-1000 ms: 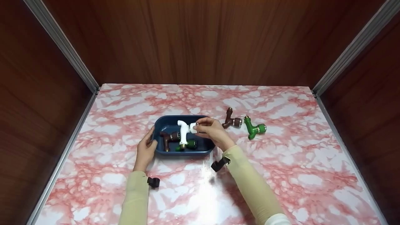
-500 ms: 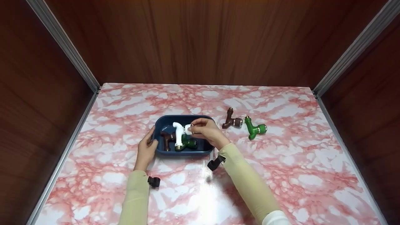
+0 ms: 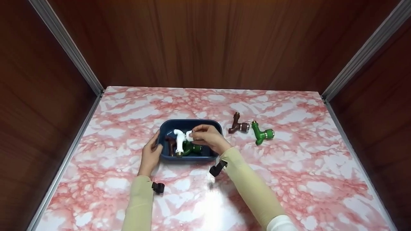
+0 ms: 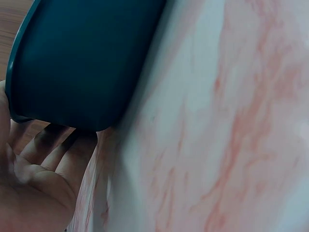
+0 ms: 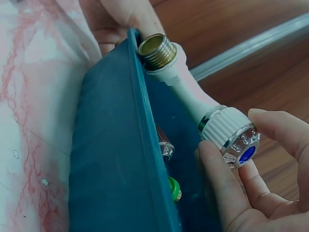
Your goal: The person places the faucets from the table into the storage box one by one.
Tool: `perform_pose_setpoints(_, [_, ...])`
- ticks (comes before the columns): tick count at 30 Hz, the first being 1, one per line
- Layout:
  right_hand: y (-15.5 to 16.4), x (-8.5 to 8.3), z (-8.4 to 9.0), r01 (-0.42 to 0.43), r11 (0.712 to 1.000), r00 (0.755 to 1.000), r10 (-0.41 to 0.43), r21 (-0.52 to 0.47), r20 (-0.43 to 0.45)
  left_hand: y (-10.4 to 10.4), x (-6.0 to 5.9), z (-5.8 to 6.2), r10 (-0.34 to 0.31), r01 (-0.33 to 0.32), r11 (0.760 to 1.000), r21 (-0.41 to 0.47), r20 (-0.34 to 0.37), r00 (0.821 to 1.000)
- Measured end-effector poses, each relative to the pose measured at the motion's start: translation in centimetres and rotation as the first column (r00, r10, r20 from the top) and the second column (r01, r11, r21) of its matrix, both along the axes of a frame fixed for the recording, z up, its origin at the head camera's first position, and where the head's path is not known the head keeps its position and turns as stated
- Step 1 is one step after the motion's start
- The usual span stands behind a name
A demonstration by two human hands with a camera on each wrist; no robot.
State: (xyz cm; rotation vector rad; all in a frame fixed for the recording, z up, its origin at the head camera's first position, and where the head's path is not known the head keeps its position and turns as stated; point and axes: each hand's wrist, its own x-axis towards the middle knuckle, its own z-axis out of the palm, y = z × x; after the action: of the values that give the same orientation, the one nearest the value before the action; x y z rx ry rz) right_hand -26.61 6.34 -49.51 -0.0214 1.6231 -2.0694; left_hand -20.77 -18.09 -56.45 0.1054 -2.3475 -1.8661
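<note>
A blue plastic tub [image 3: 189,158] stands on the table. My left hand [image 3: 150,157] holds its left end, fingers against the outer wall and thumb at the rim. My right hand [image 3: 208,137] pinches the knob of a white tap [image 3: 180,142] between thumb and fingers. The white tap is over the tub, its brass threaded end near the front rim in the right wrist view. Beneath it in the tub lie a brown tap [image 3: 171,148] and a green tap [image 3: 193,148], both partly hidden by the white one.
Right of the tub, another brown tap [image 3: 237,124] and another green tap [image 3: 261,133] lie on the red-and-white marbled table [image 3: 305,154]. Dark wood panels [image 3: 205,45] with metal edge strips enclose the back and sides.
My right hand has moved left and slightly toward me with the white tap, which now covers more of the brown tap. The left hand has stayed at the tub.
</note>
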Motion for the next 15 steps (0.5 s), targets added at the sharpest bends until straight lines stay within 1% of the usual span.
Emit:
perform_pose_setpoints(4, [-0.1,-0.1,-0.2,0.015,1.0,1.0,-0.015,0.002,0.004,-0.1,0.0,0.1,-0.009,0.009,1.0,-0.003,-0.006,1.0])
perform_pose_setpoints(7, [-0.3,-0.1,-0.3,0.022,0.999,1.0,-0.023,0.023,0.003,0.1,0.6,1.4,-0.025,0.025,1.0,0.01,-0.012,1.0])
perform_pose_setpoints(11, [-0.4,-0.2,-0.4,0.028,0.999,1.0,-0.027,0.046,-0.004,0.6,1.4,3.2,-0.032,0.032,0.999,0.023,-0.012,0.999])
perform_pose_setpoints(15, [-0.4,-0.3,-0.5,0.038,0.998,0.999,-0.038,0.058,-0.002,0.8,1.5,3.5,-0.023,0.023,1.0,0.007,-0.009,1.0])
